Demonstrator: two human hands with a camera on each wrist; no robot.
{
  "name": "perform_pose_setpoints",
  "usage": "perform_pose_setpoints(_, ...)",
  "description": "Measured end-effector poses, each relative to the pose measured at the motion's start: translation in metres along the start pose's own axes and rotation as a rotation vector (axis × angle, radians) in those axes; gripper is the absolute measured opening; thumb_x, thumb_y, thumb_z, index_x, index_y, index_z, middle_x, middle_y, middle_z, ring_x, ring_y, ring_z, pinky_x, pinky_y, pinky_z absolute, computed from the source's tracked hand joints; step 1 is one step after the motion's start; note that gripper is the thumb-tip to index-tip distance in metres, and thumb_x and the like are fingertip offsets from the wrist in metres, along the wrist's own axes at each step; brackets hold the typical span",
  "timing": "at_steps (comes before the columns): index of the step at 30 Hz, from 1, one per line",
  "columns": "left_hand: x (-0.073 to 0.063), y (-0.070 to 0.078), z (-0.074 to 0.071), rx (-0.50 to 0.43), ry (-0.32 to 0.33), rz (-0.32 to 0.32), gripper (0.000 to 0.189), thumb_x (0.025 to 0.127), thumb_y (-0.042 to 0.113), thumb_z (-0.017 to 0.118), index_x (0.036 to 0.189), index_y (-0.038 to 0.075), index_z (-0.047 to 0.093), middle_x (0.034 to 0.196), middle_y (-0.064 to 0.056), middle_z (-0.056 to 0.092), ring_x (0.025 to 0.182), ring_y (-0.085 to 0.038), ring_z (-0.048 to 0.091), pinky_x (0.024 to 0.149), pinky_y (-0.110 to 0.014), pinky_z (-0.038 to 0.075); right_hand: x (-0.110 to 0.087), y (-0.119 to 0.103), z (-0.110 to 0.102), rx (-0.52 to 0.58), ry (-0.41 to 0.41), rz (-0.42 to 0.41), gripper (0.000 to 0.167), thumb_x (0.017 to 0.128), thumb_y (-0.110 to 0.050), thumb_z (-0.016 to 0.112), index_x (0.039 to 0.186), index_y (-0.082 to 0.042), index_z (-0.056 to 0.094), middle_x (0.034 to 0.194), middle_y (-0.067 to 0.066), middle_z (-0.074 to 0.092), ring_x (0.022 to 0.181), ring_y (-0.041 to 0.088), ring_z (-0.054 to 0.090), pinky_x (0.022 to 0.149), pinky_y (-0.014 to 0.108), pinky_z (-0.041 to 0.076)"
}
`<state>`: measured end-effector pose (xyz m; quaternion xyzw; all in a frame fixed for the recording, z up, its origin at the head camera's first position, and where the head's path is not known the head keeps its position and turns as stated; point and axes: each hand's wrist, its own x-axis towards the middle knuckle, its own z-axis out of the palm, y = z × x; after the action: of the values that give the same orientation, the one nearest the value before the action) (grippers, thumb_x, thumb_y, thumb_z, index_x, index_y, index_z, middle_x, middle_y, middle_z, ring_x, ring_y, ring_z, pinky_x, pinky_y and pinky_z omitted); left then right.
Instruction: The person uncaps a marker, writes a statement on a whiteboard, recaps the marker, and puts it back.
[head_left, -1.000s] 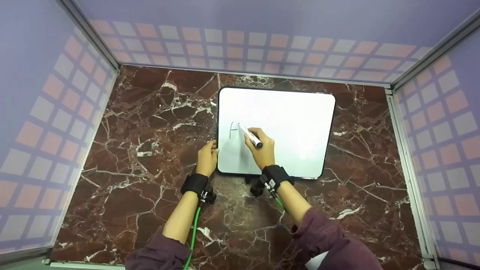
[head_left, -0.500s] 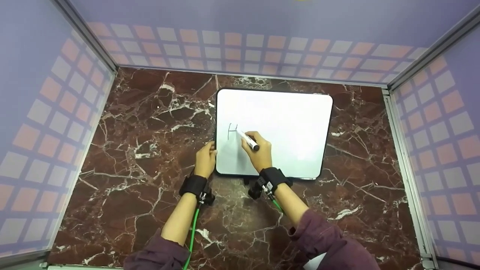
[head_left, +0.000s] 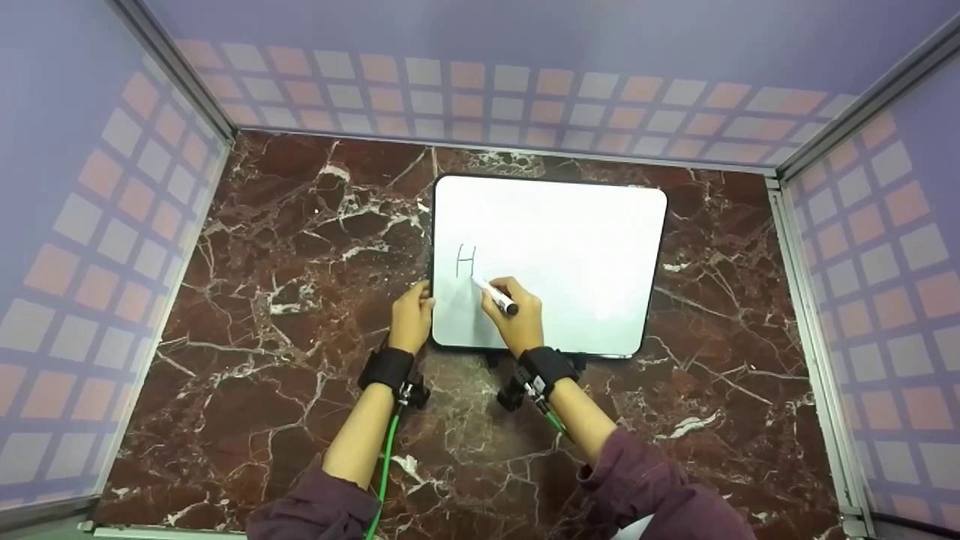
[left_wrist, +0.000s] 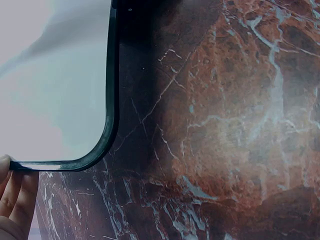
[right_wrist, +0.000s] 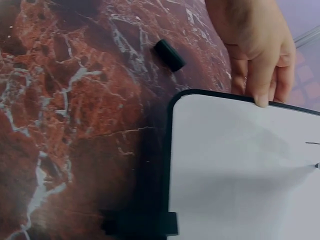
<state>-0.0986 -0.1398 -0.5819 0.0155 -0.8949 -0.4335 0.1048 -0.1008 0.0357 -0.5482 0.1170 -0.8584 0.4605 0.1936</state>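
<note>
A whiteboard [head_left: 570,247] with a thin black frame fills the middle of the head view. A dark letter H [head_left: 466,259] is drawn near its left side. My right hand [head_left: 523,319] pinches a white marker [head_left: 495,294] with a black end, its tip at the foot of the H's right stroke. At the board's left edge, my left hand [head_left: 410,319] grips the frame. The right wrist view shows its thumb on the board's face, with the fingers behind the frame. Only the marker's dark tip [right_wrist: 317,165] shows at that view's right edge.
A small black cylinder [right_wrist: 169,55], like a marker cap, lies on the red-brown marble tabletop [right_wrist: 95,115]. A black support piece [right_wrist: 140,223] juts from the board's lower edge. Pale purple walls with coloured squares [head_left: 510,109] enclose the table. A green cable [head_left: 386,465] runs along the left forearm.
The marker in my right hand has moved down the board, adding the right vertical stroke of the H. The left hand stays at the board's left edge.
</note>
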Motion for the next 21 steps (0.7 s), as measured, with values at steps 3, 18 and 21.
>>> perform_pose_setpoints(3,0.0,0.0,0.0,0.007,-0.002,0.001,0.028,0.084,-0.003,0.057,0.11,-0.01,0.058,0.096,-0.028,0.066,0.086,-0.037,0.066,0.079,-0.042,0.056,-0.002,0.0,0.0,0.002,0.002,0.0,0.012,0.083,-0.013,0.063,0.089,-0.003,0.064,0.078,0.011,0.071,0.063,0.017,0.064,0.054,0.029,0.052)
perform_pose_setpoints(18,-0.001,0.0,-0.003,-0.014,-0.014,-0.006,0.029,0.085,-0.003,0.057,0.112,-0.011,0.057,0.098,-0.029,0.065,0.088,-0.039,0.065,0.08,-0.043,0.056,0.005,0.003,-0.009,0.016,0.098,-0.018,0.011,0.081,-0.011,0.064,0.088,-0.003,0.065,0.075,0.011,0.07,0.059,0.016,0.061,0.052,0.026,0.05)
perform_pose_setpoints(21,-0.001,0.001,-0.002,-0.015,-0.019,-0.001,0.029,0.085,-0.002,0.057,0.112,-0.012,0.057,0.098,-0.029,0.065,0.089,-0.039,0.065,0.08,-0.043,0.056,0.005,0.004,-0.012,0.012,0.081,-0.013,0.012,0.082,-0.012,0.064,0.089,-0.002,0.065,0.077,0.011,0.07,0.06,0.016,0.062,0.053,0.026,0.051)
